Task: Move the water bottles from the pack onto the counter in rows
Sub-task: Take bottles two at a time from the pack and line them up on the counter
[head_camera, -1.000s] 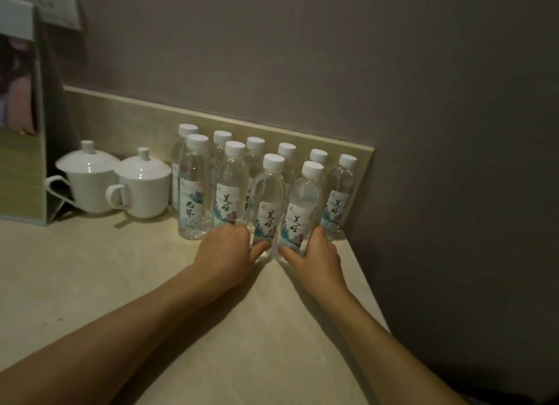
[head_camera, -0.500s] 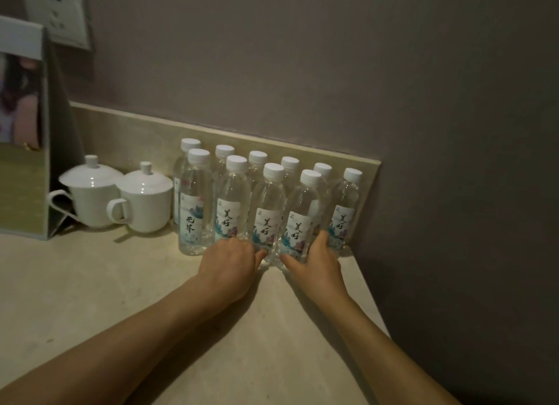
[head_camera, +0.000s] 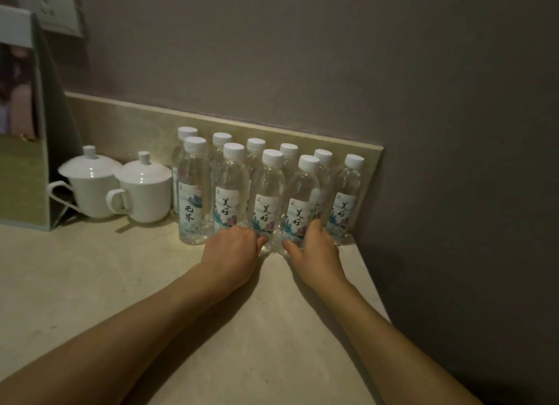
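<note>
On counter (head_camera: 127, 283): two rows of bottles (head_camera: 266, 193) standing — near done; left hand (head_camera: 231, 250) and right hand (head_camera: 314, 250) gripping front-row bases, no pack visible.

Two bare forearms reach forward from the lower edge of the view and converge. The left hand (head_camera: 231, 249) lies knuckles up, fingers curled forward and hidden, thumb pointing toward the other hand. The right hand (head_camera: 314, 247) mirrors it just beside, thumb extended inward, the two thumbs slightly apart.
</note>
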Tool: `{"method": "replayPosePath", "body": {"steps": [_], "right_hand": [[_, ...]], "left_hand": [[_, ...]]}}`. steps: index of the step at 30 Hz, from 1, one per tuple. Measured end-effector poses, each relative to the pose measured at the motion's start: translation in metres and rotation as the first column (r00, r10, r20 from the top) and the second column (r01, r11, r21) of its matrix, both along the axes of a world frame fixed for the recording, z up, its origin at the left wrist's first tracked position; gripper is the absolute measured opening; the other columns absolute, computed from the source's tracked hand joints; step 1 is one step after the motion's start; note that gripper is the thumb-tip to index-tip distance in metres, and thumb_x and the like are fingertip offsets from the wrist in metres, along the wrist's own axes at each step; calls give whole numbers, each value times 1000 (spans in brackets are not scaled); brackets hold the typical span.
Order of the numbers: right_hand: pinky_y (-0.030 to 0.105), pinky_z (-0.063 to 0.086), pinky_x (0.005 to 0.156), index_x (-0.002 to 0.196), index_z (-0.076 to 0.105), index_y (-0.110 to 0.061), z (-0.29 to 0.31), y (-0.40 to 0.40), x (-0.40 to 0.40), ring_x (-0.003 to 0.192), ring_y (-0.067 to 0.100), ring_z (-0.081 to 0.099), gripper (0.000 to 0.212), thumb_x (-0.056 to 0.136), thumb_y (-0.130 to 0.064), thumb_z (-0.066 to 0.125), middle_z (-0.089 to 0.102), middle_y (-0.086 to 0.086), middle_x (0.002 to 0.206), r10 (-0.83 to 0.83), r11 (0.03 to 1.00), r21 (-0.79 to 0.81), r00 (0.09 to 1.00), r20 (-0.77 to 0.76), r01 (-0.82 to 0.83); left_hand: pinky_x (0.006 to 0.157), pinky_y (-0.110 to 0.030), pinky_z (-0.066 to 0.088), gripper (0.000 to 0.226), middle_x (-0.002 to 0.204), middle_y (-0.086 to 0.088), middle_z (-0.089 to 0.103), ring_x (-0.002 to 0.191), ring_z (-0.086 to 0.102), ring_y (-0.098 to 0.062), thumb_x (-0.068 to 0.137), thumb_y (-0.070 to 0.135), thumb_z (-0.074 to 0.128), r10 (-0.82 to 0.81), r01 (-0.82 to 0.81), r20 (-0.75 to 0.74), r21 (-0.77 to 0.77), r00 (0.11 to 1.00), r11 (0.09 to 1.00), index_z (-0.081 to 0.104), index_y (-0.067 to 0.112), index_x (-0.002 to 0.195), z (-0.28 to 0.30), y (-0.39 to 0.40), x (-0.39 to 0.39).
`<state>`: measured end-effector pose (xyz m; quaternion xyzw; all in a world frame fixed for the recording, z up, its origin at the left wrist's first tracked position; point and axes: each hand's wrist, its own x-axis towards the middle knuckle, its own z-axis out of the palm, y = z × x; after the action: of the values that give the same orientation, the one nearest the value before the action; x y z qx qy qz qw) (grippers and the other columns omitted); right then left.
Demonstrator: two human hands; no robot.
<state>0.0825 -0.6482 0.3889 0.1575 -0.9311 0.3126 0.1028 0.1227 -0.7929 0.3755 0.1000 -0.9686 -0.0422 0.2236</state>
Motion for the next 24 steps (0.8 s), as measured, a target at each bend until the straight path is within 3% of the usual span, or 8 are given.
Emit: {"method": "replayPosePath", "body": {"steps": [7,16,24], "right_hand": [[30,46,81,124,42,-11,-1,-2,4,111,26,57,47,90,-37,62,55,9,124,-41,999,14,999,-15,41],[37,50,90,127,40,-8,0,-3,4,113,28,56,49,91,-35,60,54,12,127,-30,999,18,1000,2,30],[39,51,93,131,36,-7,1,-5,4,116,30,56,51,93,-33,59,53,14,131,-24,1000,5,998,63,24]], "left_hand": [[73,-36,51,42,92,-7,70,86,66,-25,101,45,36,-23,24,35,-6,999,1000,68,19,102,4,-1,1],[67,-31,43,42,93,-6,69,86,65,-23,101,45,36,-14,14,29,9,999,1000,68,18,104,0,-1,-2],[75,-36,49,43,98,-9,69,89,66,-26,101,43,35,-38,34,72,55,997,998,68,17,108,2,-1,-1]]}}
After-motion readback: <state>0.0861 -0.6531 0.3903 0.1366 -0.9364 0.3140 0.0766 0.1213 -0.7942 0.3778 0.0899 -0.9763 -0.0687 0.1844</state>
